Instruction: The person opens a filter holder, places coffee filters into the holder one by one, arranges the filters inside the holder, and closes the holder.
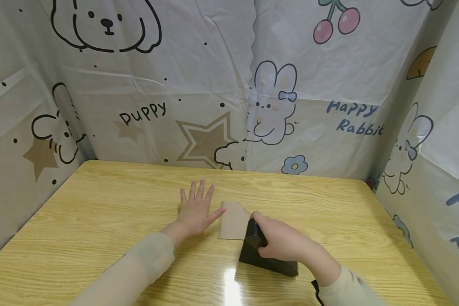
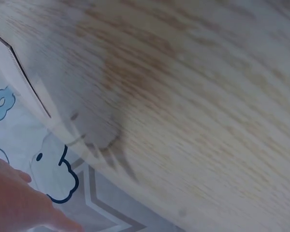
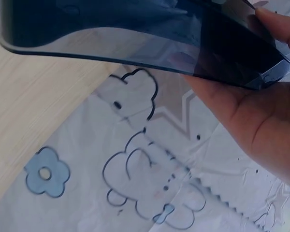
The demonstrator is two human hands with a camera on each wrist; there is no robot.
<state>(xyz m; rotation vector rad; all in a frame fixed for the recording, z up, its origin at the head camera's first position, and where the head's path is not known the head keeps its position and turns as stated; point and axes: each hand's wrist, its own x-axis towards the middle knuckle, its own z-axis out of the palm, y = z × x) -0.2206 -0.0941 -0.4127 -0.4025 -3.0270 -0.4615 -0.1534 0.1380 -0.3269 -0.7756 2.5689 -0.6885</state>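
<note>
A small piece of brown paper or card (image 1: 232, 221) lies flat on the wooden table in the head view. To its left my left hand (image 1: 196, 214) has its fingers spread straight, with the thumb tip at the sheet's upper left edge. My right hand (image 1: 281, 238) grips the top of a black, wedge-shaped plastic piece (image 1: 269, 261), whose left end overlaps the sheet's right edge. Up close in the right wrist view, this dark plastic piece (image 3: 135, 46) is glossy and smoky see-through, with a curved edge; my right thumb and fingers (image 3: 275, 29) hold its end.
The yellow wood-grain table (image 1: 111, 204) carries a bright reflection near its front. Hanging behind it is a pale cloth (image 1: 199, 76) printed with a rabbit, stars and lettering, and more of that cloth closes off both sides.
</note>
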